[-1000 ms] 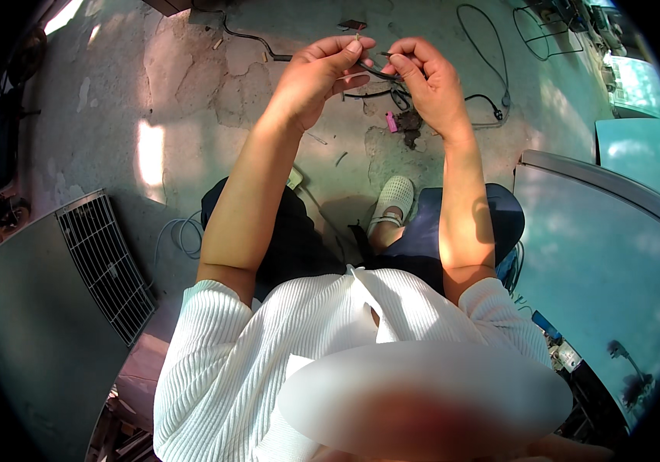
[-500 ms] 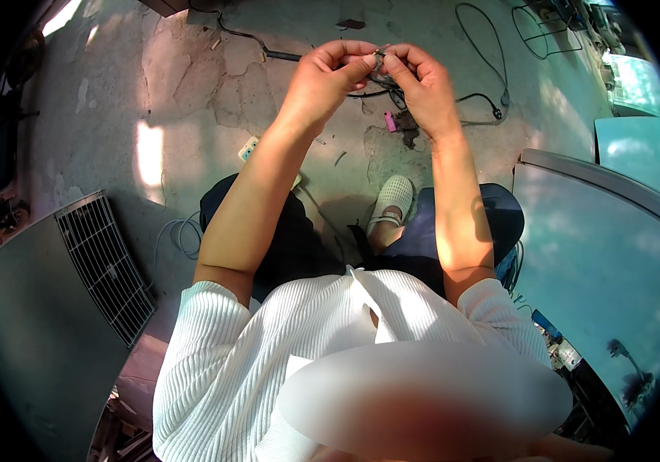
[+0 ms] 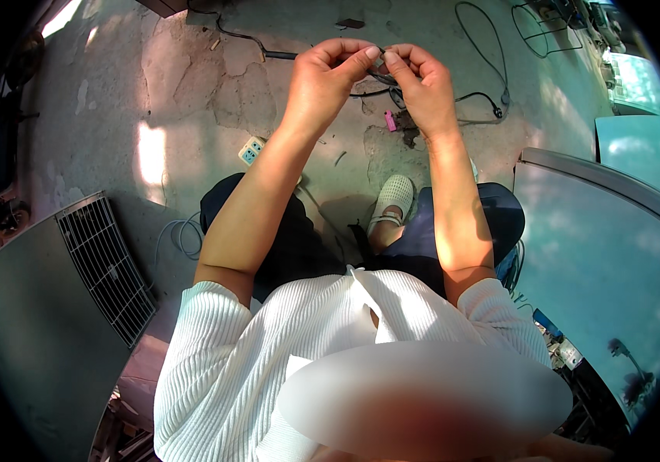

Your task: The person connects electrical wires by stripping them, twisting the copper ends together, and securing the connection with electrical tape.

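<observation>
Over the concrete floor, both hands meet with their thumbs and fingers pinched. My left hand (image 3: 320,81) is closed on a thin dark wire, its tip close to the right fingertips. My right hand (image 3: 428,86) pinches the same wire from the other side; its exact end is too small to make out. Dark cable loops (image 3: 382,78) show just below the fingers. Beside the left hand, a thick black rod-like piece (image 3: 277,55) with a cord lies on the floor, partly hidden by that hand.
A white power strip (image 3: 251,151) lies by my left forearm. Right of my hands are a black plug (image 3: 497,112) on a looped cord and a pink object (image 3: 390,121). A metal grille (image 3: 106,266) stands at left, a large pale panel (image 3: 584,231) at right.
Both hands stay in nearly the same place. The fingertips have shifted slightly on the wire, and my left forearm has moved a little to the right, showing more of the power strip.
</observation>
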A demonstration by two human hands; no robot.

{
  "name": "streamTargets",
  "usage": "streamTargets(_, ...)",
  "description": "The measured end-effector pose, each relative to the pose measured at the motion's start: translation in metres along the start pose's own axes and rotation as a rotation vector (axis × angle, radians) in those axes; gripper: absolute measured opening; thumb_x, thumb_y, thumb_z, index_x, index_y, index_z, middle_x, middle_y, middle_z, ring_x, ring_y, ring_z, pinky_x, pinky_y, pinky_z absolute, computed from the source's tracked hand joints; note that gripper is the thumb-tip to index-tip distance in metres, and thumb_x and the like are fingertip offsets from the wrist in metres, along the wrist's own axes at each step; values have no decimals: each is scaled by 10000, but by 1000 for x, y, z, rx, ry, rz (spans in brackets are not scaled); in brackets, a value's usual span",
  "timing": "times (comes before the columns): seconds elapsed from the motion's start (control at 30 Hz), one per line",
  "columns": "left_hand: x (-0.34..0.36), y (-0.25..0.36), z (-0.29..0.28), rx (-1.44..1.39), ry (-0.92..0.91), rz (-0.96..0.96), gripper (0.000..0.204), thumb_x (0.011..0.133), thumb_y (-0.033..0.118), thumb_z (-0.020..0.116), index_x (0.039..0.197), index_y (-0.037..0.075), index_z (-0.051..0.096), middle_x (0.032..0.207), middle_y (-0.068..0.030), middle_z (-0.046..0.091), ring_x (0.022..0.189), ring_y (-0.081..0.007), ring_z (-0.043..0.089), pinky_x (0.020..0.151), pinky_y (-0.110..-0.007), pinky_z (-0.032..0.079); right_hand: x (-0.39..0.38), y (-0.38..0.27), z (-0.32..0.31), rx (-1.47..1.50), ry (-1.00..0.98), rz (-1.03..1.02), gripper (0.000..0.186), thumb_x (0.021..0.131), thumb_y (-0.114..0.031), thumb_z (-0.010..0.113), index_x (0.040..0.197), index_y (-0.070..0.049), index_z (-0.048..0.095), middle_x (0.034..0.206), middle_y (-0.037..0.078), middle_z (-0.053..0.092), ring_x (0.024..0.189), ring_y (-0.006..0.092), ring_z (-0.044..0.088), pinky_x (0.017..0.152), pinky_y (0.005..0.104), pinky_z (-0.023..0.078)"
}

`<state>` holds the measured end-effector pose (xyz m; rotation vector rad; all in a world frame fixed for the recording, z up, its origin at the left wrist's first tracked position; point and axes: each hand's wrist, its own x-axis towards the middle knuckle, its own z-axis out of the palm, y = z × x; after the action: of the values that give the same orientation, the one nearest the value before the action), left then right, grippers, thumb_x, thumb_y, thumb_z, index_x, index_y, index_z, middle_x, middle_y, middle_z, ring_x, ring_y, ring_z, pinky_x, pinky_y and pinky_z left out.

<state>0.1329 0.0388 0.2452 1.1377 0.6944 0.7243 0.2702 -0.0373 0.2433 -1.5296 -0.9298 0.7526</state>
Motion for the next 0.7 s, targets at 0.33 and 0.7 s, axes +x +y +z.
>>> streamTargets(0.33, 4, -8, 1, 19, 100, 75, 205, 873, 170, 687, 991, 2, 677, 869, -30, 669, 797, -102, 619, 754, -236, 498, 1, -7, -10, -194, -26, 12, 198, 852, -218, 680, 920, -33, 686, 791, 3, 679, 747, 78, 592, 688, 242, 478)
streamTargets(0.7, 3, -11, 2, -52, 78, 63, 210, 868, 168, 695, 999, 5, 674, 870, -12, 661, 798, -92, 609, 769, -234, 494, -1, -16, -16, 118, -157, 173, 231, 868, -232, 687, 977, -28, 689, 878, 3, 667, 829, 60, 566, 765, 211, 435)
